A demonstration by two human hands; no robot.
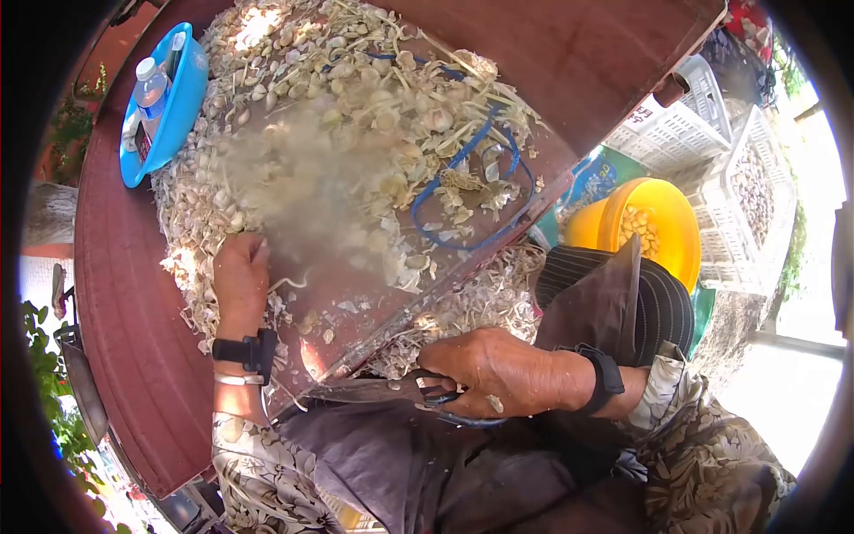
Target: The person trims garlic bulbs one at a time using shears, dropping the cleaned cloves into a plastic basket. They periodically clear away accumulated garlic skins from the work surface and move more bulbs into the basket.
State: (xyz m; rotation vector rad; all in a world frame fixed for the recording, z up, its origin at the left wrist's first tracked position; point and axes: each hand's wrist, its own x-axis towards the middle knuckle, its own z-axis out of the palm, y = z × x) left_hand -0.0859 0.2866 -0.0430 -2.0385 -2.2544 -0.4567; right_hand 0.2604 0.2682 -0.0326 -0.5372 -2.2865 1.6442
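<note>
My left hand [240, 280] is closed at the near edge of a heap of garlic [222, 200], its curled fingers turned away from me. What they hold, if anything, is hidden. Over my lap, my right hand [507, 369] grips a pair of scissors [436, 392] by dark handle loops, with the blades pointing left. The garlic heap mixes bulbs, dry stalks and papery skins on a reddish-brown table [124, 329]. A hazy blur covers the middle of the heap.
A blue basin [189, 98] holding a bottle [151, 89] stands at the far left. On the right are a yellow bucket [680, 227] with pale cloves, and white crates [712, 191]. A blue strap [427, 196] loops over the table. Skins lie below the table's edge.
</note>
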